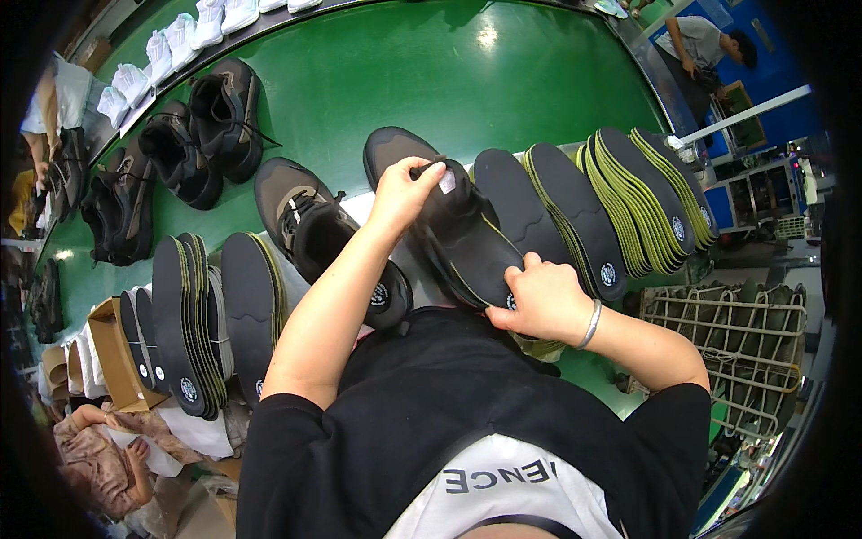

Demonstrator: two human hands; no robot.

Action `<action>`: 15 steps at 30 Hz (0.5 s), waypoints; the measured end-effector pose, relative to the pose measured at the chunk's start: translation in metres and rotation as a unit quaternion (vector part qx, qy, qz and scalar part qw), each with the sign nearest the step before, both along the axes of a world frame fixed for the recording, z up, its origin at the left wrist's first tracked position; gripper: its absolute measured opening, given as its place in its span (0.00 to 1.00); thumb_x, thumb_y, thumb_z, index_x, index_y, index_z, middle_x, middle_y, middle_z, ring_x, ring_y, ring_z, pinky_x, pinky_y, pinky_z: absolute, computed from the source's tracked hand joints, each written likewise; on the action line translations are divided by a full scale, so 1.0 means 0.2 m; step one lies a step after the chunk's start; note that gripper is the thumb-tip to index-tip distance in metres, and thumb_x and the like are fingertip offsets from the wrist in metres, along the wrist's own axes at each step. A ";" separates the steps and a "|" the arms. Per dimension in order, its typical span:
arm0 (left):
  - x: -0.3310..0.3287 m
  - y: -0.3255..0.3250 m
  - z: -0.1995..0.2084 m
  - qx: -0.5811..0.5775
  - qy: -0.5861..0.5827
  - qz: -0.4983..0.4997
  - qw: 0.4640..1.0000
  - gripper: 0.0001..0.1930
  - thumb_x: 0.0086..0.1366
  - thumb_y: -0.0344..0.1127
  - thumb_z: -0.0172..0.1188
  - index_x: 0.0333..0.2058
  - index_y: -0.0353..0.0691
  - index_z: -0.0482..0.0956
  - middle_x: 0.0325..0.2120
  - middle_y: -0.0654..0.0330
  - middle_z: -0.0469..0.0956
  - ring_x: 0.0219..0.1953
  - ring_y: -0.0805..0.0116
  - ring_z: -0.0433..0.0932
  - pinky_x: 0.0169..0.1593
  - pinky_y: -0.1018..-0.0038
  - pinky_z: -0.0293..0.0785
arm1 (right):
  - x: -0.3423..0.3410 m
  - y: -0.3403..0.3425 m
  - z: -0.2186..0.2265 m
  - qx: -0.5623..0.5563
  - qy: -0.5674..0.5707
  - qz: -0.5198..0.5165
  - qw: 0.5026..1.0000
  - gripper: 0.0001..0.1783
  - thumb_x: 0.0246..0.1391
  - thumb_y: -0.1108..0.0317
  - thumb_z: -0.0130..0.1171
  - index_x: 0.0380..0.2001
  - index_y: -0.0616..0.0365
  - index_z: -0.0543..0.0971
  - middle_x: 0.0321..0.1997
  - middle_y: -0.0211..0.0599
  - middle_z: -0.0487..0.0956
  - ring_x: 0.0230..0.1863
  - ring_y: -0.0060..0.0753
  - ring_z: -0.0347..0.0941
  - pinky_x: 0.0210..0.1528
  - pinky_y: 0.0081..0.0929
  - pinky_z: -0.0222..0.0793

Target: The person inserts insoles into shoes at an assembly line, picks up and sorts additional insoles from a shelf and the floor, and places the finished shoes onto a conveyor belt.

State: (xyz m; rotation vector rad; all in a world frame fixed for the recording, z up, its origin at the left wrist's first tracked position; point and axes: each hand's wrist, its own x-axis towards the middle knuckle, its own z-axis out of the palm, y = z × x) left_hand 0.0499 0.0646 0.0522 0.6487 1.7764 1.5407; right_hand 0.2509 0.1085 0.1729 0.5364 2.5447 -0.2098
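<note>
In front of me is a brown and black shoe [395, 148], its toe pointing away. My left hand [401, 196] pinches the shoe's tongue [458, 190], which has a white label, and pulls it up. A black insole [480, 256] with a yellow-green edge lies partly inside the shoe, its front end hidden. My right hand [546, 301] grips its heel end, thumb and fingers on the rim. Just left of my left forearm stands a second brown and black shoe [292, 193], with a round mark showing on the insole in its heel.
Stacks of black and green insoles [633, 202] line the right side, with more insole stacks [184, 323] at left. Several dark shoes [224, 117] stand on the green table [386, 63]. White shoes [180, 40] line the far edge. A wire rack [732, 350] stands right; other people work nearby.
</note>
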 end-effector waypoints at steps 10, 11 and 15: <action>-0.01 -0.05 0.06 0.031 -0.090 -0.043 0.995 0.13 0.52 0.36 0.59 0.34 0.33 0.73 0.27 0.62 0.74 0.28 0.78 0.71 0.33 0.83 0.68 | -0.01 0.02 -0.08 -0.003 0.189 0.047 0.981 0.13 0.37 0.61 0.51 0.10 0.57 0.75 0.16 0.42 0.68 0.19 0.40 0.68 0.21 0.33 0.65; -0.01 -0.05 0.06 0.032 -0.089 -0.046 0.994 0.13 0.52 0.36 0.59 0.34 0.33 0.73 0.27 0.62 0.74 0.28 0.78 0.71 0.33 0.83 0.68 | -0.02 0.02 -0.09 -0.001 0.190 0.045 0.981 0.13 0.37 0.61 0.51 0.10 0.57 0.75 0.16 0.42 0.68 0.19 0.40 0.68 0.21 0.33 0.65; 0.03 -0.04 0.07 0.020 0.004 -0.048 0.999 0.15 0.52 0.38 0.58 0.34 0.32 0.73 0.28 0.61 0.74 0.32 0.74 0.71 0.39 0.79 0.66 | -0.16 0.03 -0.18 0.008 0.113 0.025 0.993 0.11 0.37 0.65 0.50 0.19 0.61 0.77 0.26 0.49 0.72 0.25 0.43 0.71 0.27 0.34 0.69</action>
